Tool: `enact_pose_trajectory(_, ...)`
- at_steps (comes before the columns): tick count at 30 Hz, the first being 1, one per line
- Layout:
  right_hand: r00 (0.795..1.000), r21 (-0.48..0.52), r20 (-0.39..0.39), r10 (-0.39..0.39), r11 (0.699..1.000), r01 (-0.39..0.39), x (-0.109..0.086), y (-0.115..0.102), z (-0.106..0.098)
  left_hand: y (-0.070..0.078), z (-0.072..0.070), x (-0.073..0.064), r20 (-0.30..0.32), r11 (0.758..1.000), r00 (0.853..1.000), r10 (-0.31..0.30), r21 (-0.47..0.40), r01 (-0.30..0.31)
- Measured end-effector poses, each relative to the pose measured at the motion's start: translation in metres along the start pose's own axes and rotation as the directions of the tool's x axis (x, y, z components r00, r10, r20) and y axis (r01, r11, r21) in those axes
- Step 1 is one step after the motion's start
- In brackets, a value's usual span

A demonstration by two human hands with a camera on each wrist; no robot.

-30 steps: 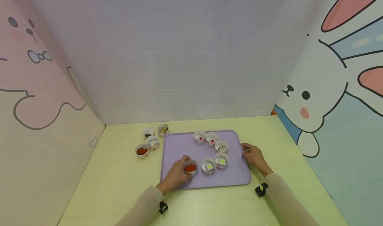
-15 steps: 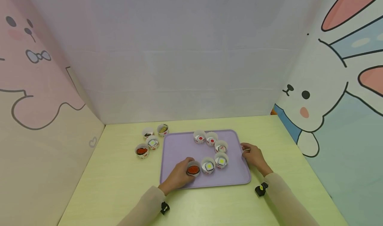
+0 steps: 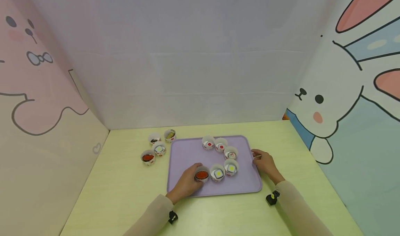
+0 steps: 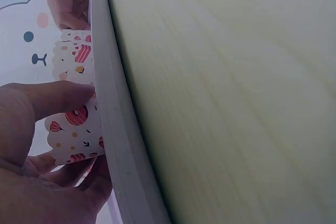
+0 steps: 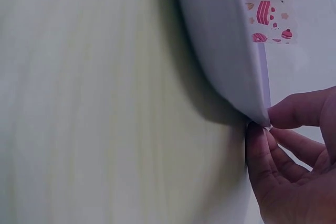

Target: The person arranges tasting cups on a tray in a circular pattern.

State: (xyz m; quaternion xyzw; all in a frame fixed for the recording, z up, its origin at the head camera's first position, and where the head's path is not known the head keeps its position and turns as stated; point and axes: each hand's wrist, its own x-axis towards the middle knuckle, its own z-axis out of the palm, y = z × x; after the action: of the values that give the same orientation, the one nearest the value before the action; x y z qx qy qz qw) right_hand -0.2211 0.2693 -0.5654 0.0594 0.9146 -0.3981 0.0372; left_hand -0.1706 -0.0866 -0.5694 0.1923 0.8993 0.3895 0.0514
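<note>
On the left half of a lilac tray (image 3: 184,156), my left hand (image 3: 186,183) holds a paper baking cup (image 3: 202,175) with an orange-red, roe-like filling. In the left wrist view, thumb and fingers span the cup's scalloped, dessert-printed wall (image 4: 76,137). Right beside it stands a cup (image 3: 217,173) with a white and yellow piece, and another such cup (image 3: 231,168) follows. My right hand (image 3: 265,163) is at the tray's right edge; the right wrist view shows its thumb and fingers pinching the tray rim (image 5: 257,93).
Farther back on the tray are two cups with red-centred pieces, one here (image 3: 208,143), and a cup with a pinkish piece (image 3: 231,154). Several filled cups, including a red one (image 3: 148,157), cluster on the table left of the tray. Printed walls (image 3: 200,62) enclose the table.
My left hand has slid the orange-red cup a little to the right, up beside the white and yellow one. Over the last half second it barely moves. The right hand stays at the rim.
</note>
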Motion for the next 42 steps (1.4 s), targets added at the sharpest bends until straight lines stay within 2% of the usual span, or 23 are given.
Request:
enact_pose_trajectory(5, 1.000, 0.005, -0.005, 0.002, 1.000, -0.002, -0.001, -0.001, -0.001, 0.001, 0.001, 0.005, -0.024, 1.000, 1.000, -0.019, 0.011, 0.019)
enact_pose_trajectory(11, 1.000, 0.009, -0.013, -0.010, 1.000, 0.010, -0.001, 0.000, 0.000, 0.002, 0.002, 0.015, -0.007, 0.999, 0.999, -0.047, 0.007, 0.047)
enact_pose_trajectory(14, 1.000, 0.004, -0.013, -0.018, 1.000, 0.019, 0.000, 0.001, 0.001, 0.001, 0.003, 0.016, -0.006, 0.999, 0.999, -0.039, 0.009, 0.039)
enact_pose_trajectory(19, 1.000, 0.002, -0.015, -0.018, 1.000, 0.018, -0.001, 0.000, 0.001, -0.001, 0.005, 0.014, 0.001, 1.000, 1.000, -0.010, 0.028, 0.010)
enact_pose_trajectory(25, 1.000, 0.012, -0.015, -0.015, 1.000, 0.015, -0.002, -0.001, 0.000, 0.003, 0.005, 0.009, 0.052, 1.000, 0.999, 0.015, 0.023, -0.016)
enact_pose_trajectory(32, 1.000, 0.006, -0.016, -0.010, 1.000, 0.011, -0.001, 0.000, 0.001, 0.010, 0.006, 0.003, 0.115, 1.000, 0.993, 0.018, 0.019, -0.020)
enact_pose_trajectory(42, 1.000, 0.015, -0.010, -0.006, 1.000, 0.006, -0.001, 0.000, 0.000, 0.010, 0.007, 0.002, 0.122, 1.000, 0.992, 0.019, -0.003, -0.018)
